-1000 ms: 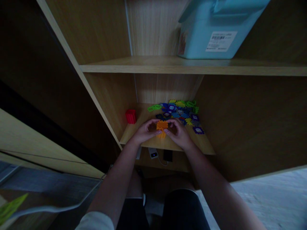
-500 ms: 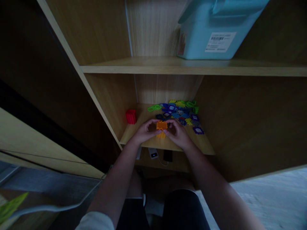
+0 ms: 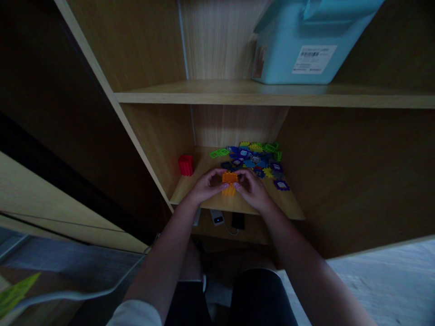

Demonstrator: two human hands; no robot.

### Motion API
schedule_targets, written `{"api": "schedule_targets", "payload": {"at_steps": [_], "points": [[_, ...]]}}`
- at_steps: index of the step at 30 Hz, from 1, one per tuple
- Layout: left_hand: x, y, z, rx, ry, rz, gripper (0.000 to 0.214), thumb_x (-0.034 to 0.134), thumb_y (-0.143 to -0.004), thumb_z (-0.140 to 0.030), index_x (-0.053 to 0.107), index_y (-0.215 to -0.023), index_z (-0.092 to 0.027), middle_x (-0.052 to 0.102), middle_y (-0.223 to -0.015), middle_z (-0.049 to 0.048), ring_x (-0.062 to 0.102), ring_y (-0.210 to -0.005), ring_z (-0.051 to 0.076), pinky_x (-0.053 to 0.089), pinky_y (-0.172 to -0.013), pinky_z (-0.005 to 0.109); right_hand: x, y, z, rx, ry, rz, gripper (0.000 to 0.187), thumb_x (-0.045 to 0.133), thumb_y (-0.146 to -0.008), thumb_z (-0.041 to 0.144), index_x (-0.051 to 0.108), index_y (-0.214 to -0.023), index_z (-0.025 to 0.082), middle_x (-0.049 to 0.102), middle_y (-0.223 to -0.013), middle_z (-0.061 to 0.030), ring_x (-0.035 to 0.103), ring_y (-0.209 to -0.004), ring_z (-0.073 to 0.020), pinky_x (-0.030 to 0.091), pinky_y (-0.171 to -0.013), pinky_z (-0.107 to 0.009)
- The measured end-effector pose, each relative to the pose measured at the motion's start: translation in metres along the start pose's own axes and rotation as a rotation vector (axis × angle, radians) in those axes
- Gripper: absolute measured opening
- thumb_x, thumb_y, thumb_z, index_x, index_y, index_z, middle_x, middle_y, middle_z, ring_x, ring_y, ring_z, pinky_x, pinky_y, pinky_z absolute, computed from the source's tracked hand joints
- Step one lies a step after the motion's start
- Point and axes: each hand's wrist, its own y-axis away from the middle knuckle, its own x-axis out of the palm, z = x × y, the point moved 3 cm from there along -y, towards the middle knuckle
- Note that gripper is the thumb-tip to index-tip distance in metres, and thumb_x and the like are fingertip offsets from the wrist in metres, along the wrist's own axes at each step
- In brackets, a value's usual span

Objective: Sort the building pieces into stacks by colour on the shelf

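Note:
Orange interlocking plastic tiles [image 3: 230, 177] are stacked near the front of the lower shelf. My left hand [image 3: 208, 185] grips the stack from the left, with thumb and fingers curled on its edge. From the other side my right hand [image 3: 250, 186] pinches the same stack. Below the thumbs more orange pieces show; I cannot tell how far down they reach. To the left stands a red stack of tiles [image 3: 186, 165], apart from my hands. Just beyond my fingers lies a loose pile of blue, yellow and green notched pieces [image 3: 251, 160].
A light-blue lidded bin [image 3: 299, 54] stands on the upper shelf [image 3: 217, 97]. Under the lower shelf [image 3: 183, 197] lie a pale device with a small screen [image 3: 217, 218] and a dark flat object [image 3: 238, 221]. Cabinet walls close in on both sides.
Both hands keep their grip on the orange tiles. The top tile looks slightly lower or tilted differently; otherwise the view has shifted only a little.

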Motion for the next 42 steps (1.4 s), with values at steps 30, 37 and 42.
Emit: {"api": "schedule_targets", "payload": {"at_steps": [30, 37, 42], "points": [[-0.007, -0.003, 0.006, 0.103, 0.021, -0.065, 0.038, 0.078, -0.085, -0.024, 0.065, -0.121, -0.023, 0.067, -0.123, 0.0086, 0.060, -0.121, 0.026, 0.047, -0.105, 0.040, -0.003, 0.001, -0.002, 0.032, -0.006, -0.017, 0.035, 0.045, -0.113, 0.054, 0.062, -0.129, 0.030, 0.069, -0.118, -0.0094, 0.067, -0.108, -0.0287, 0.057, -0.092, -0.045], [-0.006, -0.004, 0.006, 0.078, 0.041, -0.078, 0.039, 0.083, -0.086, -0.032, 0.067, -0.121, -0.023, 0.067, -0.122, 0.0091, 0.061, -0.120, 0.026, 0.048, -0.108, 0.042, 0.000, 0.003, -0.005, 0.046, -0.036, 0.020, 0.037, 0.065, -0.104, 0.051, 0.060, -0.135, 0.031, 0.069, -0.122, -0.0088, 0.067, -0.108, -0.0287, 0.057, -0.098, -0.049], [-0.006, -0.002, 0.004, 0.066, 0.121, -0.017, 0.048, 0.082, -0.089, -0.037, 0.066, -0.133, -0.024, 0.067, -0.132, 0.0107, 0.060, -0.130, 0.029, 0.045, -0.115, 0.046, 0.005, 0.003, -0.010, 0.051, -0.127, 0.052, 0.056, 0.079, -0.094, 0.050, 0.055, -0.141, 0.031, 0.068, -0.131, -0.0095, 0.067, -0.118, -0.0292, 0.056, -0.105, -0.050]]}}
